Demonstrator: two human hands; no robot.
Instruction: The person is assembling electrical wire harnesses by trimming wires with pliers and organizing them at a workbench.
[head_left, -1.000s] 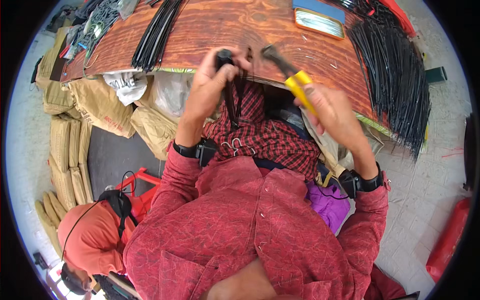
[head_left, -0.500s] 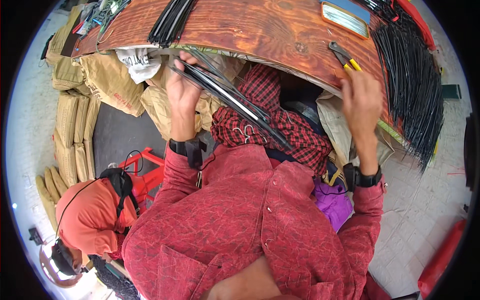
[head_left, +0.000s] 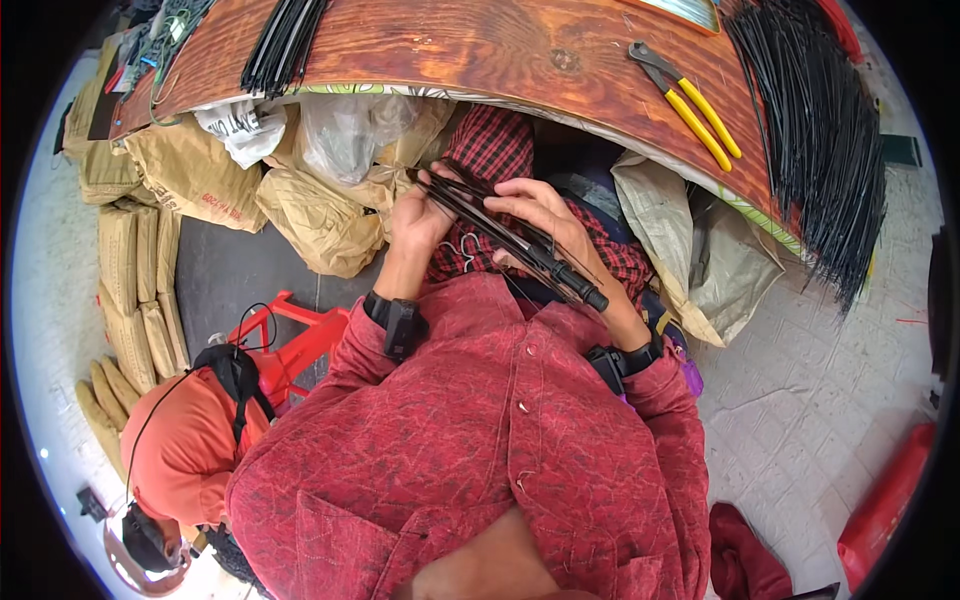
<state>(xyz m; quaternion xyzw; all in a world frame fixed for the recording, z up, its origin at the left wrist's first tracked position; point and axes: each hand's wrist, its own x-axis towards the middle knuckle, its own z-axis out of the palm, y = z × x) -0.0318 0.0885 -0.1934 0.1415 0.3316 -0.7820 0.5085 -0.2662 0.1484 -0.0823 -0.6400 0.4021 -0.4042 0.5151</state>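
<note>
A folded umbrella frame (head_left: 522, 246), with dark ribs round a shaft, lies slantwise in front of my chest. Closed round its upper left part is my left hand (head_left: 420, 217). My right hand (head_left: 553, 217) grips it farther down toward its black end, fingers bent over the ribs. Below both hands is red-and-black checked cloth (head_left: 492, 140) on my lap. On the wooden table, beyond my right hand and apart from it, lies a pair of end-cutting pliers (head_left: 686, 106) with yellow handles.
A large bunch of black ribs (head_left: 815, 150) hangs over the table's right edge. A smaller bunch (head_left: 284, 45) lies at its left. Brown sacks (head_left: 195, 175) and a red stool (head_left: 300, 335) are at left. A person in an orange head covering (head_left: 190, 440) sits nearby.
My right hand has come from the pliers at the table edge down to the umbrella frame. The frame and my left hand have moved lower, closer to my chest.
</note>
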